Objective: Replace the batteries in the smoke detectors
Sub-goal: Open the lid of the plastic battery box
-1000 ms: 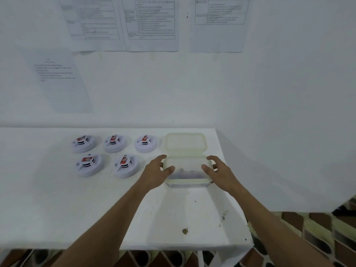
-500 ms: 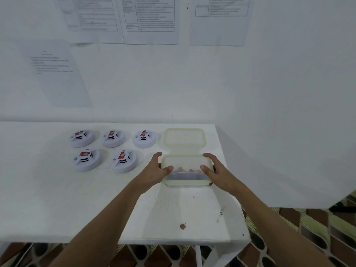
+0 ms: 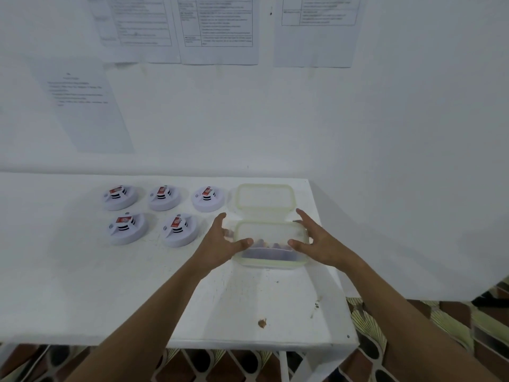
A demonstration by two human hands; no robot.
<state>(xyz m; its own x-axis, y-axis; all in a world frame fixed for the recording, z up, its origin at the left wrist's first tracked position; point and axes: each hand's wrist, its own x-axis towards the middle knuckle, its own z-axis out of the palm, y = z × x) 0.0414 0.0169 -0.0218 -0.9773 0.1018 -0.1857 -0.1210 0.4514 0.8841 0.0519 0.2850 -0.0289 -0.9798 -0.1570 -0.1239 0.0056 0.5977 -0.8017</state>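
Five round white plastic smoke detectors on a white painted table [image 3: 82, 285], in two rows: back row left [image 3: 120, 197], middle [image 3: 164, 197], right [image 3: 208, 198]; front row left [image 3: 127, 228], right [image 3: 179, 230]. Each has a raised slotted centre with dark vents and a red-and-white sticker on top; sticker text too small to read. A small sound-wave mark shows on the front two.

Clear rectangular plastic container with rounded corners and yellowish rim [image 3: 270, 244], just right of the front-right detector, near the table's right edge. Dark blurred items lie inside at the bottom; cannot tell what they are. Its matching clear lid [image 3: 265, 196] lies flat directly behind it, touching or nearly so.

Left hand [image 3: 220, 244] grips the container's left side, thumb over the front rim, fingers curved round the far left wall. Right hand [image 3: 316, 242] grips the right side likewise, thumb on the front rim, fingers spread along the right wall. Detectors lie left of the left hand, untouched.

White wall behind carries printed paper sheets: three tabled pages [image 3: 220, 28] up top, one plain text sheet [image 3: 80, 100] lower left; print unreadable. Table surface scuffed, a brown chip [image 3: 262, 323] near the front edge. Patterned brown-and-green floor [image 3: 413, 340] below.
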